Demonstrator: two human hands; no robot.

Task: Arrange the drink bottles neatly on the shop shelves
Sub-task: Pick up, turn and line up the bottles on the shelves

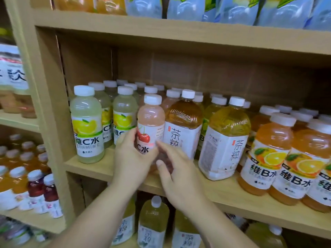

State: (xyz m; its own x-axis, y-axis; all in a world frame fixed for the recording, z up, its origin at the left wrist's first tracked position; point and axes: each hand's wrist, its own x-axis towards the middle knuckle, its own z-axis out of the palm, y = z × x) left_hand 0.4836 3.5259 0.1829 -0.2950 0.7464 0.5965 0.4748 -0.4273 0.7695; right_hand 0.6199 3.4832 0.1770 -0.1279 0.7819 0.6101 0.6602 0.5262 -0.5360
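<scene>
**A:** What is sitting in the bottles on the middle shelf (pixel 232 192)?

**B:** The cherry bottle (pixel 151 120) is showing a pale pink drink under a white cap. Left of it, two lemon bottles (pixel 86 111) in front are holding cloudy yellow-green liquid. Right of it, two big tea bottles (pixel 183 115) are holding amber tea. Further right, orange bottles (pixel 268 133) are running back in rows I cannot count.

**A:** Which way is the cherry one pointing?

**B:** It is standing upright at the shelf's front, cap up, long axis vertical, cherry label facing out. The hands are hiding its base.

**A:** And the hands?

**B:** The left hand (pixel 130 158) is wrapping round its lower label. The right hand (pixel 177 176) is showing blurred just beside it, fingers stretching out loose and curling round nothing.
</scene>
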